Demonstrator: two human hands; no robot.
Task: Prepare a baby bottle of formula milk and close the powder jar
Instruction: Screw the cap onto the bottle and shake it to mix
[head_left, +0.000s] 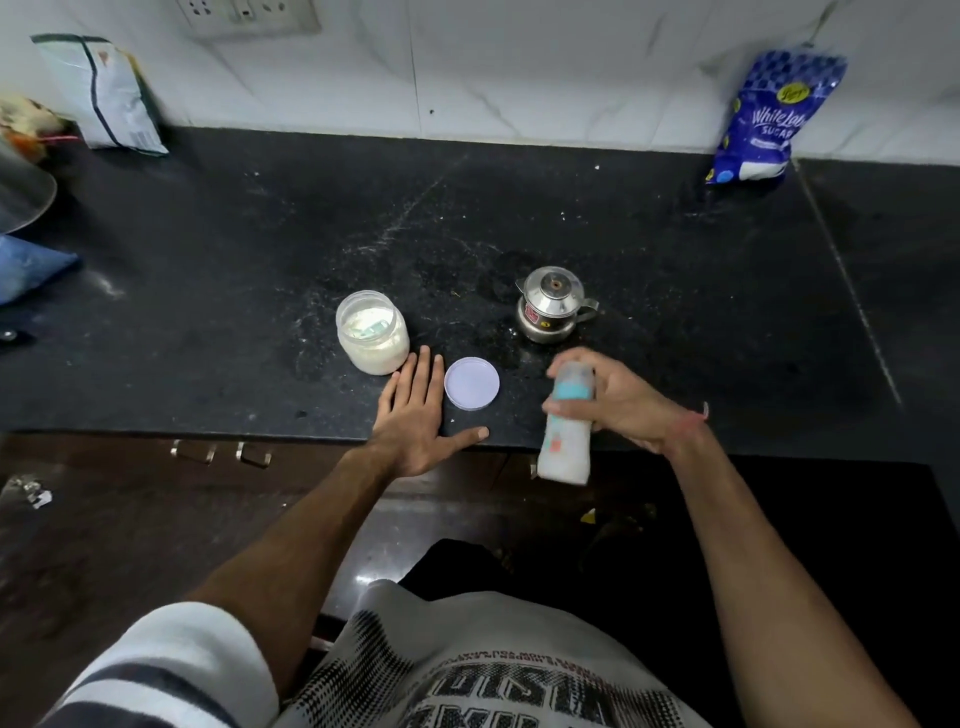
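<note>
fingers of the right hand (631, 410) are curled round the upper part of the baby bottle (566, 423), near its blue collar; the bottle is blurred, tilted, and held above the front edge of the black countertop (571, 218). its lower body looks white with milky contents, and its clear cap sits at the top end. whether the cap is fully seated cannot be told.

fingers of the left hand (415, 415) are straight and spread, palm down, flat on the countertop and holding nothing. the thumb points right along the counter edge. the fingertips lie between the powder jar (371, 332) and the jar lid (471, 383).

powder jar: clear, upright, uncovered, holding pale powder; it stands just left of the left fingertips. jar lid: round, pale lilac, lying flat on the countertop just right of the left hand, apart from the jar, between the two hands.

behind the bottle stands a small steel pot (553, 312) with a lid and side handle, upright. well apart, against the white wall, a blue sugar bag (769, 119) leans at far right and a white packet (101, 93) leans at far left. drawer handles (223, 452) show below the counter edge.
</note>
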